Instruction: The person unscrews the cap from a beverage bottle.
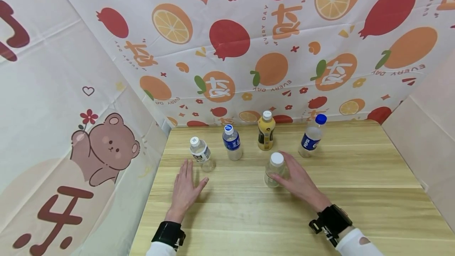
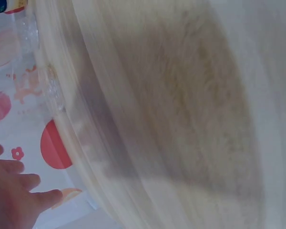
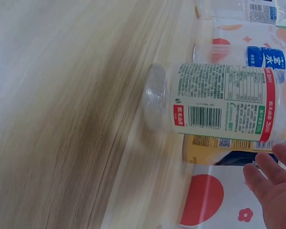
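My right hand (image 1: 298, 183) is at a wide clear bottle (image 1: 271, 169) with a white cap, standing upright. Its thumb overlaps the bottle's front, and the fingers extend along the far right side. From the right wrist, the bottle's label (image 3: 224, 102) with barcode and red and green bands shows, with straight, spread fingers (image 3: 260, 181) beside it. My left hand (image 1: 185, 192) is held palm down with fingers extended, near a clear bottle (image 1: 202, 154) with a white cap. Nothing is in that hand; its spread fingers (image 2: 28, 181) show in the left wrist view.
Behind stand a clear bottle with a blue label (image 1: 232, 144), a yellow bottle (image 1: 266, 131) with a white cap, and a blue-capped Pepsi bottle (image 1: 311, 139). The wooden table (image 1: 241, 220) meets a fruit-printed cloth (image 1: 249, 66) at the back and a bear-printed cloth (image 1: 110, 153) at left.
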Action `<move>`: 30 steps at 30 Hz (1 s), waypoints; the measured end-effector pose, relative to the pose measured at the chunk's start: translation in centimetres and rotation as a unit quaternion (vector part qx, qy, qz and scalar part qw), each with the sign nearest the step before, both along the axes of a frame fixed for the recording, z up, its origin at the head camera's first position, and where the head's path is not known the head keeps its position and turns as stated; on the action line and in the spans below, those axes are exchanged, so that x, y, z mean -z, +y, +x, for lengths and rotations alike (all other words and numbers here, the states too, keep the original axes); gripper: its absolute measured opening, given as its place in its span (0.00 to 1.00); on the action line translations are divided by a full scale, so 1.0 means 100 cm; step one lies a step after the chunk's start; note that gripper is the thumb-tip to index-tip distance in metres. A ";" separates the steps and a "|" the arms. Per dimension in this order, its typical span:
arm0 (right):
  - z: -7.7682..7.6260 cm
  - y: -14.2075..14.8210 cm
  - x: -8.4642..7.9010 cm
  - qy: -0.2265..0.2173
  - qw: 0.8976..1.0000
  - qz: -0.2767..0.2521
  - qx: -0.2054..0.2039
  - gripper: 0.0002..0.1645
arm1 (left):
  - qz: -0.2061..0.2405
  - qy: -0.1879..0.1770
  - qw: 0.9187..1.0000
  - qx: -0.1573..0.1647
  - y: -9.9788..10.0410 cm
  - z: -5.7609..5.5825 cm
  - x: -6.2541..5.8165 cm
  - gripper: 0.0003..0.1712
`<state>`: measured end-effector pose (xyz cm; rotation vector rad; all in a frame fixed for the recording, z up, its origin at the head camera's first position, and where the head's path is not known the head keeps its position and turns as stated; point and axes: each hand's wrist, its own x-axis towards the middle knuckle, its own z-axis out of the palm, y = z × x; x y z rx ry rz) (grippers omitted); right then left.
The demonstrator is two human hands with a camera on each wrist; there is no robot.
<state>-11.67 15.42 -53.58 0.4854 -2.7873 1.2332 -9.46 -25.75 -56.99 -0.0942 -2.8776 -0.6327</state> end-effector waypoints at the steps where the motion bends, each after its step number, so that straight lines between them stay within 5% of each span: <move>1: 0.000 -0.001 0.000 -0.001 1.000 -0.004 0.001 0.53 | 0.002 0.017 1.000 0.002 0.001 0.001 0.000 0.55; 11: 0.000 -0.006 0.004 0.014 1.000 -0.016 -0.003 0.42 | 0.031 0.176 0.984 0.012 0.012 0.012 0.012 0.43; 20: 0.000 -0.004 -0.004 -0.014 0.999 -0.032 0.013 0.43 | 0.034 0.293 0.949 0.109 0.040 0.008 0.011 0.40; 25: 0.000 -0.002 -0.011 -0.003 0.999 -0.037 0.014 0.44 | 0.048 0.277 0.946 0.164 0.066 0.001 0.001 0.42; 30: 0.001 0.000 -0.018 0.015 0.998 -0.060 0.015 0.42 | 0.081 0.154 0.959 0.224 0.094 -0.005 -0.015 0.49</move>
